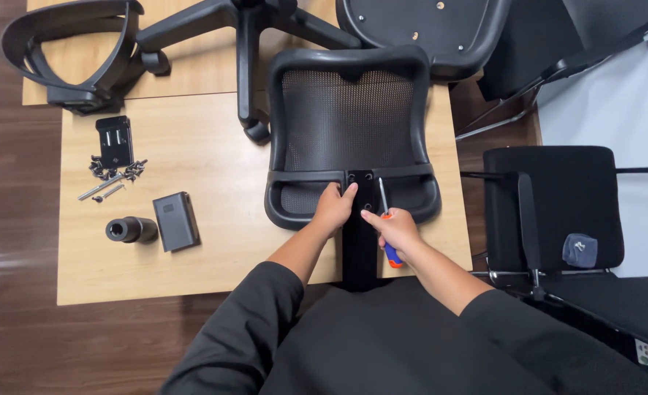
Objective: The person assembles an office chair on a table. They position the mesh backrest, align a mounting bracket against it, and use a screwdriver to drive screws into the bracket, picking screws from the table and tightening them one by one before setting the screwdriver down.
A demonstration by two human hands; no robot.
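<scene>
Pale wooden table [192,241], smooth and matte, square-cornered, set on dark glossy plank flooring.

Flat on the tabletop at centre, a black chair backrest [349,117]: rounded plastic frame around taut, fine mesh, with a rigid black bracket [360,241] running from its lower crossbar toward the table's near edge and over it.

Beyond the backrest, a black star-shaped chair base [243,29] with tapering spokes, and the moulded underside of a seat pan [426,29], hard plastic dotted with screw holes.

At far left, looped black plastic armrests [68,51], curved and hollow in the middle.

Off to the right, beside the table, a padded black fabric chair [558,197] on a thin metal frame, a small grey pouch [580,250] lying on its seat.

Left of the backrest, well apart: a boxy dark grey block [175,221], a short black cylinder [130,230] with a hollow end, a flat black plate [115,140], and a loose cluster of shiny metal screws [112,175].

Left hand [334,208] on the lower crossbar, fingers curled and pressed together over the frame just beside the bracket's screw holes.

Right hand [395,228] wrapped around a screwdriver [387,227] with an orange-and-blue handle, fingers closed on the grip, forefinger stretched toward the bracket, slim steel shaft slanting up across the crossbar.
</scene>
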